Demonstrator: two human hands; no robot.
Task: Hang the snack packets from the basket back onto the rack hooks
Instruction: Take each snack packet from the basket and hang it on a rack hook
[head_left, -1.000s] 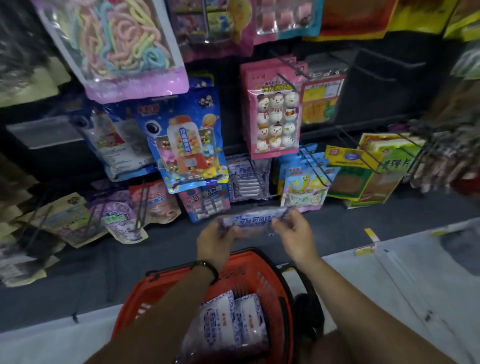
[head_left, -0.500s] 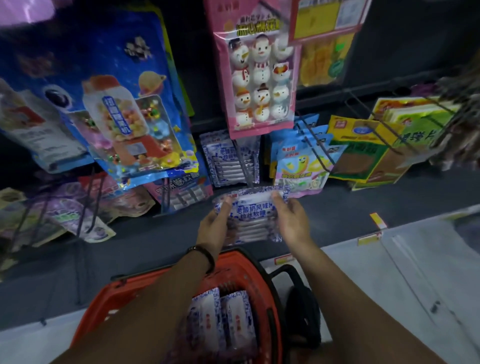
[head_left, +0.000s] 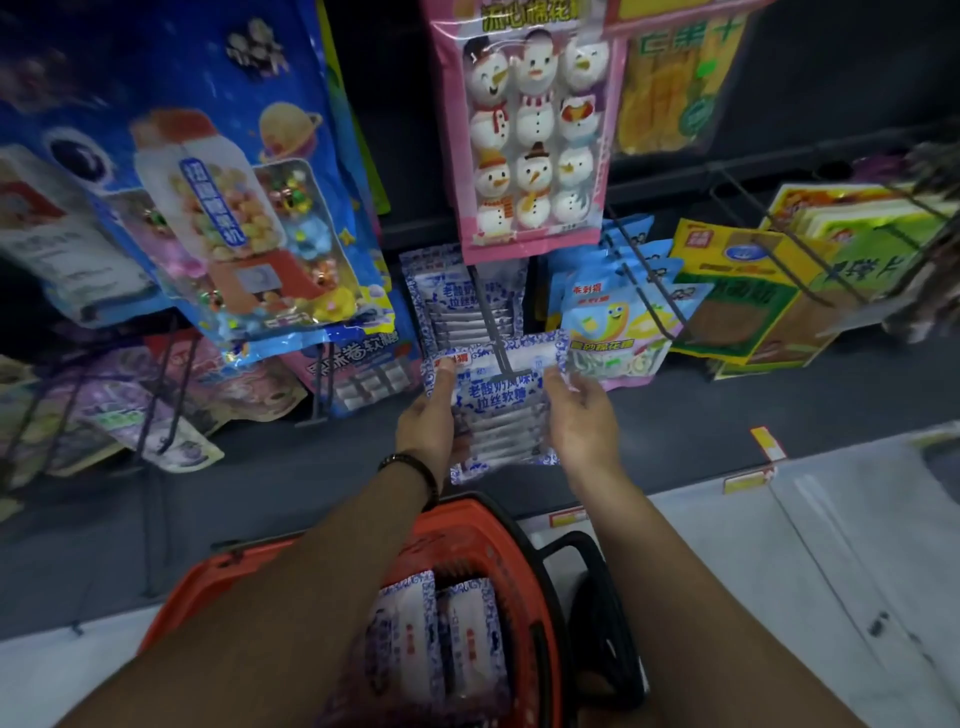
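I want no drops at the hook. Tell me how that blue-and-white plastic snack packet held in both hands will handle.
The blue-and-white plastic snack packet is probably floppy: it hangs limp below the left hand and right hand at its upper corners. Likely light, since fingers alone carry it. Its glossy film may be slippery, so pinch firmly near the black wire hook.

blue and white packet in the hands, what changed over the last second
The blue and white packet was held flat over the basket; both hands have turned it upright and carried it forward to the rack hook. The left hand and right hand still grip its sides. The red basket still holds the other packets.
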